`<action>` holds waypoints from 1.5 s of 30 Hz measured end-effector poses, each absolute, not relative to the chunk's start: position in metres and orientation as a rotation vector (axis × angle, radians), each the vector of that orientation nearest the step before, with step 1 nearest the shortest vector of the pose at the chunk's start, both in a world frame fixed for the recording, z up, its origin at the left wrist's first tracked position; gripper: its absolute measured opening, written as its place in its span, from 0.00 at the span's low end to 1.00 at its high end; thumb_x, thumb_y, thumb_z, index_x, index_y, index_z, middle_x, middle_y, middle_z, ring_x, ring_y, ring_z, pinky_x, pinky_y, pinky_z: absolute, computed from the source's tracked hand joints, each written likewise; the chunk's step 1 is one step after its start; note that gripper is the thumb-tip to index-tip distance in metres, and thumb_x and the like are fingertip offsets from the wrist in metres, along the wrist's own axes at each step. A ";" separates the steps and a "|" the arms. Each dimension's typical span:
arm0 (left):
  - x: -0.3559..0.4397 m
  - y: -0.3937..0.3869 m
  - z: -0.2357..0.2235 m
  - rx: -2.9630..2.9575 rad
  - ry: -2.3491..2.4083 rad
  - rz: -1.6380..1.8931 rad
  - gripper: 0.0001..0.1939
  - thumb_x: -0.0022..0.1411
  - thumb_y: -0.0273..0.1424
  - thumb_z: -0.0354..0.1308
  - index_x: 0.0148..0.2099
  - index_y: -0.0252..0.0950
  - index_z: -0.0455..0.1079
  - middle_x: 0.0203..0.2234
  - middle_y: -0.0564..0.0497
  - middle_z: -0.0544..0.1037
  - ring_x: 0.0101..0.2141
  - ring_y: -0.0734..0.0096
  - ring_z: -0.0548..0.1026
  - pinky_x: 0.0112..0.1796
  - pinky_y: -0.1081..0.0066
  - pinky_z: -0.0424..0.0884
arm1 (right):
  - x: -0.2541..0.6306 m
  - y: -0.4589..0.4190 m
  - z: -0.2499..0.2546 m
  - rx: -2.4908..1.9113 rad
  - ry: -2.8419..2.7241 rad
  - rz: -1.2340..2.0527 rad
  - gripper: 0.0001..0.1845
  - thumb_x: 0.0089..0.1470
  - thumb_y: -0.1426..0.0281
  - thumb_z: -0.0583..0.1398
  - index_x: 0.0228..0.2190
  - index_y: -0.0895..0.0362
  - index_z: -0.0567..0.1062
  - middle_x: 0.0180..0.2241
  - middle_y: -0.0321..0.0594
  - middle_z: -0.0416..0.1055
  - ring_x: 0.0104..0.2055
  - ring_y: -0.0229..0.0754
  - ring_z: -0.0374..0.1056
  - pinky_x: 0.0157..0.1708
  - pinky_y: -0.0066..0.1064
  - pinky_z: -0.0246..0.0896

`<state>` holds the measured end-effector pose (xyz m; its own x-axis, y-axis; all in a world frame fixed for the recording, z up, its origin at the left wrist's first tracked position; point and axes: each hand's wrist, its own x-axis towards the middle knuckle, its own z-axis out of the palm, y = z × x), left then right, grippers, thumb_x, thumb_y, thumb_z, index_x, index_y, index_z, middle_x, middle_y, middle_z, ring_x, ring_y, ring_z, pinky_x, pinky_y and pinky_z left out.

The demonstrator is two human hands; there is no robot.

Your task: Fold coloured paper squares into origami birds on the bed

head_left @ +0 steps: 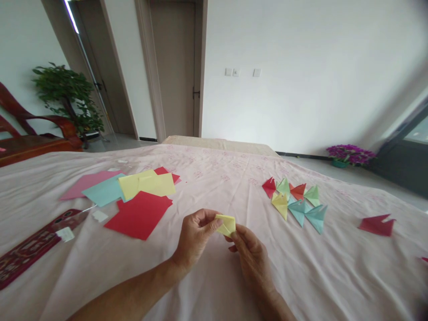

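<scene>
L hand (197, 236) pinches folded yellow paper (228, 225) at its L end; R hand (252, 252) seems clamped on its lower R corner, tips part hidden. It's over the cloth (214, 285). Prob. v. light, stiffer at folds, easily creased; best held by edges.

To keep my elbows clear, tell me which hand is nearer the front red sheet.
Left. The left hand is to the right of the front red sheet, not touching it; the right hand is farther right, at the yellow paper's right end.
</scene>
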<state>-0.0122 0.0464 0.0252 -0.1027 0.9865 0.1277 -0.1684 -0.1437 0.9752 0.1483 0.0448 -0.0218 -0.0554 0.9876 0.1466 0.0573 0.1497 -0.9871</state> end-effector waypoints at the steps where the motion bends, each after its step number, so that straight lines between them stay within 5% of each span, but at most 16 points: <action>1: -0.012 0.045 0.026 1.141 1.088 1.455 0.14 0.53 0.37 0.66 0.37 0.32 0.75 0.29 0.48 0.81 0.32 0.67 0.78 0.36 0.72 0.72 | 0.148 0.045 -0.021 -1.131 -1.371 1.109 0.19 0.56 0.55 0.58 0.41 0.55 0.77 0.33 0.42 0.76 0.36 0.44 0.70 0.32 0.31 0.65; 8: -0.010 0.034 0.029 1.275 1.123 1.454 0.14 0.59 0.39 0.60 0.40 0.33 0.77 0.31 0.48 0.81 0.33 0.65 0.77 0.37 0.71 0.72 | 0.144 0.042 -0.018 -1.147 -1.390 1.176 0.18 0.55 0.54 0.58 0.33 0.56 0.75 0.31 0.40 0.75 0.34 0.43 0.70 0.32 0.30 0.62; 13: -0.014 0.051 0.021 1.184 1.221 1.447 0.16 0.58 0.43 0.58 0.35 0.33 0.74 0.23 0.51 0.76 0.25 0.74 0.71 0.27 0.76 0.66 | 0.143 0.036 -0.013 -1.137 -1.533 1.224 0.20 0.57 0.53 0.56 0.29 0.56 0.74 0.29 0.40 0.75 0.31 0.42 0.68 0.31 0.30 0.61; 19: -0.028 0.082 -0.003 1.215 1.300 1.258 0.18 0.52 0.44 0.61 0.32 0.31 0.73 0.20 0.53 0.73 0.18 0.78 0.65 0.20 0.77 0.58 | 0.155 0.045 -0.007 -1.145 -1.552 0.921 0.17 0.60 0.60 0.54 0.44 0.54 0.75 0.44 0.45 0.74 0.40 0.45 0.71 0.34 0.33 0.66; 23: -0.031 0.087 -0.012 1.359 1.370 1.200 0.15 0.53 0.40 0.61 0.38 0.34 0.72 0.25 0.51 0.77 0.25 0.72 0.72 0.26 0.75 0.63 | 0.159 0.063 0.002 -1.046 -1.913 0.606 0.16 0.57 0.74 0.54 0.41 0.50 0.78 0.44 0.42 0.75 0.45 0.44 0.69 0.45 0.38 0.65; 27: -0.031 0.086 -0.018 1.522 1.488 1.156 0.09 0.55 0.36 0.60 0.38 0.38 0.71 0.26 0.53 0.77 0.27 0.69 0.73 0.29 0.74 0.62 | 0.160 0.081 0.004 -1.003 -2.228 0.459 0.21 0.54 0.80 0.55 0.42 0.48 0.79 0.42 0.38 0.76 0.45 0.43 0.68 0.45 0.36 0.65; 35: -0.044 0.084 -0.014 1.820 1.453 1.039 0.07 0.56 0.27 0.57 0.34 0.40 0.76 0.33 0.50 0.78 0.36 0.67 0.74 0.39 0.71 0.67 | 0.163 0.098 0.001 -0.895 -2.512 0.378 0.12 0.58 0.69 0.58 0.42 0.48 0.79 0.39 0.40 0.76 0.42 0.43 0.68 0.42 0.33 0.64; 41: -0.072 0.082 -0.004 2.072 1.110 0.810 0.14 0.58 0.27 0.58 0.46 0.43 0.77 0.47 0.47 0.76 0.45 0.66 0.75 0.44 0.71 0.70 | 0.164 0.109 0.000 -0.873 -2.544 0.458 0.13 0.60 0.66 0.57 0.45 0.46 0.78 0.39 0.39 0.74 0.41 0.43 0.66 0.42 0.33 0.63; 45: -0.077 0.084 -0.008 2.124 1.110 0.825 0.13 0.59 0.28 0.60 0.47 0.44 0.77 0.46 0.48 0.77 0.44 0.65 0.76 0.46 0.70 0.71 | 0.166 0.115 -0.008 -0.854 -2.514 0.492 0.13 0.61 0.65 0.56 0.45 0.45 0.78 0.39 0.39 0.74 0.41 0.43 0.66 0.41 0.33 0.63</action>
